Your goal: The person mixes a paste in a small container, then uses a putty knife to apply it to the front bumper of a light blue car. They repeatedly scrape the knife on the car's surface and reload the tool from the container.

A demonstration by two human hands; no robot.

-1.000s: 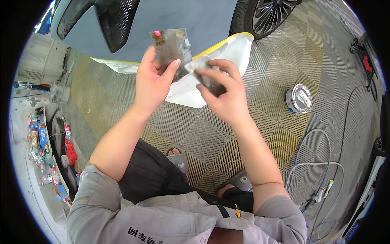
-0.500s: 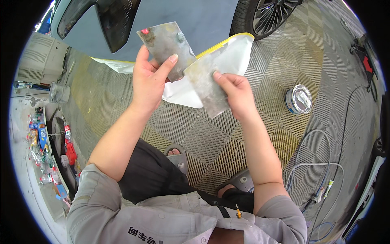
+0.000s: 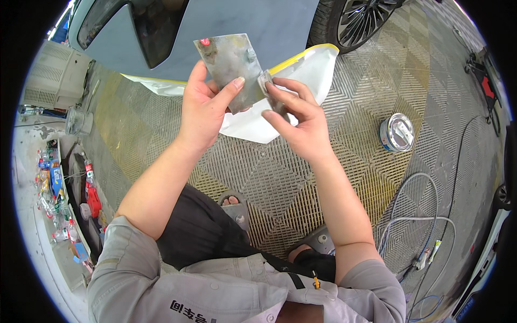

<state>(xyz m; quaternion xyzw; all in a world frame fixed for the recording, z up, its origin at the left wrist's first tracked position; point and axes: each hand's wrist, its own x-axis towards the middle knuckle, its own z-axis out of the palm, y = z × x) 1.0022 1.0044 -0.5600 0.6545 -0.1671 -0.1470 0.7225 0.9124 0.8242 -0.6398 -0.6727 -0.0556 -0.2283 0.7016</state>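
My left hand (image 3: 204,107) grips a grey metal plate (image 3: 226,64) between thumb and fingers; its face is smudged, with a pink-red blob at the upper left corner and a pale bluish one at the right. My right hand (image 3: 299,116) holds a second plate (image 3: 269,86), turned nearly edge-on, by the right edge of the first; whether the two touch I cannot tell. Behind them are a white masking sheet (image 3: 253,129) with yellow tape along its top and a dull blue-grey car panel (image 3: 242,19) with dark inserts.
A car wheel (image 3: 358,24) is at upper right. A round metal can (image 3: 396,133) stands on the grated floor (image 3: 269,177). Hoses (image 3: 431,183) and a red-and-black device (image 3: 487,86) lie right. At left are a beige crate (image 3: 54,72) and several bottles (image 3: 67,231). My sandalled feet show below.
The right plate, shown broad-faced half a second ago, has turned edge-on and risen toward the left one. My left hand has shifted slightly right with its plate.
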